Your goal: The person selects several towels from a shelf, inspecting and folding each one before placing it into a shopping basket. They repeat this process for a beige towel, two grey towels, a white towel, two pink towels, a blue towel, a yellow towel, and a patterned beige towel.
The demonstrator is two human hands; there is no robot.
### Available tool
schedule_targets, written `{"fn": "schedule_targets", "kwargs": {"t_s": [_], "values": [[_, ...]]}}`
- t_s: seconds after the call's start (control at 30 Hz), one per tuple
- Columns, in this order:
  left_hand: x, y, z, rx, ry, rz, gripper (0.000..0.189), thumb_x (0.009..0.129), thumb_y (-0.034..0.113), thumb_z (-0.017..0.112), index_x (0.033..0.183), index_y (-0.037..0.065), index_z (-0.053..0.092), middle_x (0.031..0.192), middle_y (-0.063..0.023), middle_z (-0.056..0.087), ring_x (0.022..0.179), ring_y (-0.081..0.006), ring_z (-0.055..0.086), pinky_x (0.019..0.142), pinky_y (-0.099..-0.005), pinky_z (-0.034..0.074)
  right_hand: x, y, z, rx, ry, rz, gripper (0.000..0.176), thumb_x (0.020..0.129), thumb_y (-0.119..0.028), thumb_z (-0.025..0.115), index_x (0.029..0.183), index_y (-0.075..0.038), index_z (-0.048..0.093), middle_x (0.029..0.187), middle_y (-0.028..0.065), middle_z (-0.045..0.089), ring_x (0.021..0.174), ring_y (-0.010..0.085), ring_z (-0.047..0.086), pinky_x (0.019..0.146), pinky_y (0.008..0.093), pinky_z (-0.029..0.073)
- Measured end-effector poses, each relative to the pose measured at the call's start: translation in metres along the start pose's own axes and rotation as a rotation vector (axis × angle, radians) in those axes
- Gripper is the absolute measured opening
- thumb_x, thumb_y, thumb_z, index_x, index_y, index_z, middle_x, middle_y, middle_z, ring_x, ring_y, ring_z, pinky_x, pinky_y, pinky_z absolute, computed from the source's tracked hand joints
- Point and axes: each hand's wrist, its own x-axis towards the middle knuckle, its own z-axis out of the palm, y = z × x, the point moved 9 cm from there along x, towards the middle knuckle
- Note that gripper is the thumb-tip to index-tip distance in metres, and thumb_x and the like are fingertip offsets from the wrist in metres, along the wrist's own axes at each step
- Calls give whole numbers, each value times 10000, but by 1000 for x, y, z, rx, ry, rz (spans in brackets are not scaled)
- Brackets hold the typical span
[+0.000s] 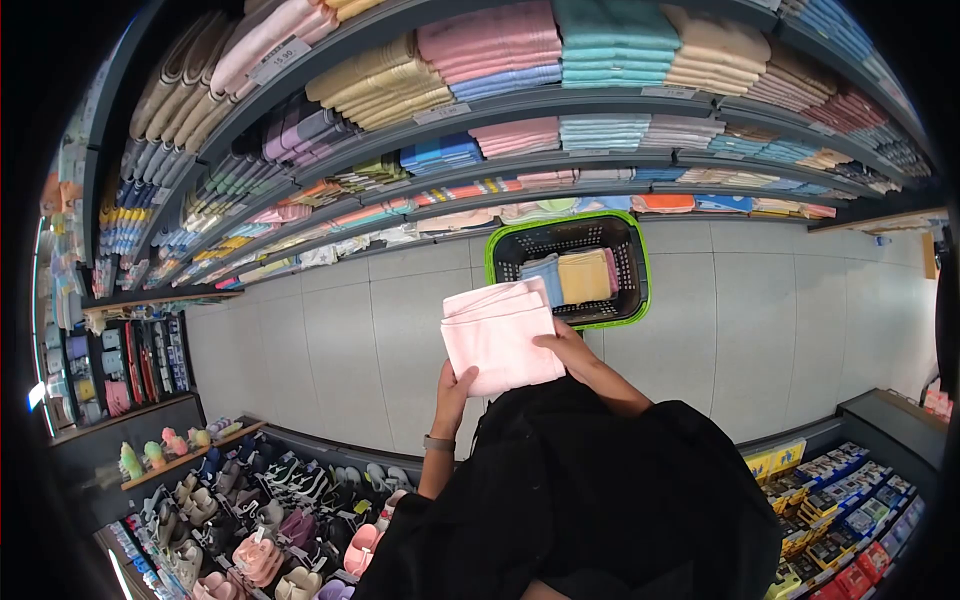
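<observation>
A folded pale pink towel (505, 345) is held in front of my body between both hands. My left hand (455, 388) grips its lower left corner, thumb on top and a band on the wrist. At the right edge, my right hand (566, 345) pinches it with the thumb on top and the fingers underneath. Just beyond the towel stands a black shopping basket (640, 240) with a bright green rim on the floor. Inside it lie a folded yellow towel (584, 276), a blue towel (541, 274) partly hidden by the pink one, and a pinkish edge of another.
Shelves (545, 103) stacked with folded towels curve across the far side. Grey floor tiles (415, 290) lie between them and me. Behind me are a rack of shoes and slippers (258, 555) at left and a display of small boxed goods (835, 515) at right.
</observation>
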Motion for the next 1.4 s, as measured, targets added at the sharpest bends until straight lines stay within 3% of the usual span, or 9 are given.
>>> {"fn": "schedule_targets", "kwargs": {"t_s": [0.3,0.5,0.57,0.63,0.7,1.0,1.1,1.2,1.4], "values": [[4,-78,-43,12,5,-179,454,862,186,557,1251,50,367,1113,-129,556,971,-185,554,805,-312,464,48,37,-58,-9,130,75,452,771,-20,558,1211,-15,452,1097,87,550,977,169,542,839,283,452],[-72,-252,-141,126,124,-600,366,865,202,488,1186,33,446,1004,-164,608,886,-248,607,764,-348,484,122,71,-177,-569,433,-75,394,698,-82,543,1081,0,499,845,132,606,741,215,591,658,330,457],[-93,-264,-134,1092,-442,-19,261,867,184,467,1038,12,563,939,-136,626,823,-192,604,693,-321,475,154,93,-213,-646,478,-126,330,709,-83,543,1028,-8,505,749,87,582,641,176,550,606,322,442],[-129,-315,-176,654,-33,-461,281,871,193,440,957,-14,610,930,-133,627,800,-187,592,697,-316,455,181,117,-242,-725,537,-96,326,704,-73,526,1021,-5,503,736,103,576,629,195,551,611,321,444],[-149,-277,-152,529,64,-632,322,869,205,445,1026,-39,586,965,-133,624,818,-184,583,736,-314,448,204,131,-250,-777,545,-16,334,698,-69,523,1024,0,495,714,117,563,615,207,545,606,325,443],[-149,-381,-199,383,171,-671,327,870,204,443,1035,-41,583,969,-132,622,829,-178,580,743,-315,447,324,249,-256,-452,363,12,395,703,-130,552,1069,-3,478,727,125,554,635,231,544,619,344,440],[-138,-415,-210,328,174,-679,329,870,204,442,1038,-42,581,971,-132,622,833,-176,579,746,-315,447,349,301,-303,-929,517,159,435,720,-169,554,1118,-13,471,873,172,585,800,269,589,719,356,465],[-135,-425,-231,290,159,-691,331,870,204,441,1042,-43,580,973,-132,621,837,-174,578,748,-316,447,324,291,-295,-1169,538,589,535,789,-234,464,1261,-6,358,1270,233,409,1159,351,441,931,439,402],[-156,-408,-237,178,142,-661,335,870,203,439,1048,-45,578,976,-131,620,845,-170,576,754,-316,447,302,291,-272,-1177,400,466,494,755,-241,478,1180,9,452,1140,263,516,1047,386,515,907,424,415]]}}
